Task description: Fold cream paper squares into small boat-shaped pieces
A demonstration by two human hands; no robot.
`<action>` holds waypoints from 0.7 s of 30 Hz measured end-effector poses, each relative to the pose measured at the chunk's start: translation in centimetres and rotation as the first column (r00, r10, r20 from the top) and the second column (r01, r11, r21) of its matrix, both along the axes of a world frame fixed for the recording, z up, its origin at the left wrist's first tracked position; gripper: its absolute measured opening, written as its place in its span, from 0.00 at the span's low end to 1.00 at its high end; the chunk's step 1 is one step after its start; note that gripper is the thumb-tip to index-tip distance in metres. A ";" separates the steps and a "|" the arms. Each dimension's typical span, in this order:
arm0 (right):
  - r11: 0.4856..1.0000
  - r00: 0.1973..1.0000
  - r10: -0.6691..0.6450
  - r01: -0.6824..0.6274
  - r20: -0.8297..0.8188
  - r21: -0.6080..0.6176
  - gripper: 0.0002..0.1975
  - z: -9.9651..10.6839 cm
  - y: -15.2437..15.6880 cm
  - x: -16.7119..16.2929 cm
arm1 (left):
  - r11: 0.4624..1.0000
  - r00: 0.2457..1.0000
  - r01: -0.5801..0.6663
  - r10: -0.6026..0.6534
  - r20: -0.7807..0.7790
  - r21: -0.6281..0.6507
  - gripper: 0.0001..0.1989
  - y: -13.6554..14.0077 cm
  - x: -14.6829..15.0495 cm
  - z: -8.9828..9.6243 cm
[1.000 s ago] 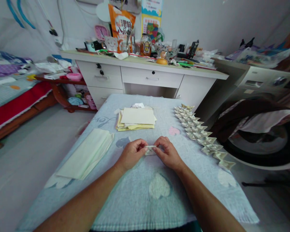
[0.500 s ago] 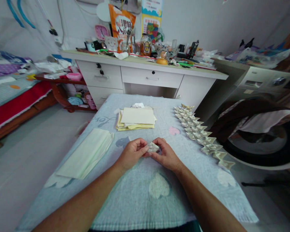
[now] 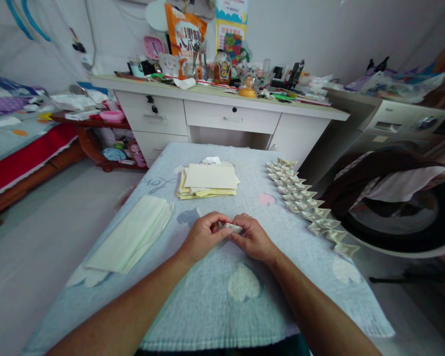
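Between my two hands, over the middle of the cloth-covered table, is a small piece of folded paper (image 3: 234,228). My left hand (image 3: 205,233) pinches its left end with thumb and fingers. On the other end, my right hand (image 3: 252,236) grips it the same way, so much of the paper is hidden by fingers. To the right stand rows of pointed folded paper pieces (image 3: 303,195). Beyond my hands lies a stack of cream and yellow paper sheets (image 3: 211,176). A long pale green folded sheet bundle (image 3: 131,235) rests to the left.
The light blue cloth (image 3: 215,301) with heart shapes covers the table. Behind it stands a white desk (image 3: 232,111) crowded with a honey-coloured jar (image 3: 222,68), an orange bag (image 3: 185,42) and small items. A washing machine (image 3: 396,123) with its door open is at right, a bed (image 3: 22,143) at left.
The folded paper has tilted between my fingers and now shows a narrower face. My hands have drawn slightly closer together. The rows and stacks of paper stay as they were.
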State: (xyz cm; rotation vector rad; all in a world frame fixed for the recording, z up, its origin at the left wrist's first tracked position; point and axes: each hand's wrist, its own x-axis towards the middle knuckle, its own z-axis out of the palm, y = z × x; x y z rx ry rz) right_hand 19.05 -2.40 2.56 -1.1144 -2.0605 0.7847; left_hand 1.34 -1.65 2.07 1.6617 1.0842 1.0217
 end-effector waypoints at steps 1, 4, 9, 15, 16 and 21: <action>1.000 1.000 -0.006 0.006 0.017 0.003 0.08 0.0 0.0 -0.1 | 1.000 1.000 0.002 -0.002 0.009 -0.006 0.08 0.0 0.0 -0.1; 0.999 0.999 -0.041 0.041 0.024 -0.011 0.07 0.0 0.0 -0.2 | 0.997 0.995 0.019 -0.012 0.096 -0.074 0.09 0.2 -0.1 -0.5; 0.997 0.994 -0.059 0.054 -0.087 -0.057 0.06 -0.2 0.2 0.3 | 0.988 0.971 -0.009 0.046 0.236 -0.156 0.09 0.6 -0.3 -0.9; 0.988 0.994 -0.110 0.112 -0.027 0.110 0.04 0.0 0.3 0.7 | 0.996 0.995 0.014 -0.005 0.097 -0.089 0.04 0.3 0.0 -0.8; 0.983 0.992 -0.122 0.121 0.004 0.140 0.06 0.0 0.3 0.7 | 1.000 0.999 0.003 -0.002 0.045 -0.029 0.02 0.2 0.1 -0.8; 0.967 0.958 -0.176 0.124 0.226 0.224 0.11 -0.4 0.3 0.6 | 0.969 0.989 0.018 0.018 -0.145 0.246 0.07 0.1 0.5 -0.8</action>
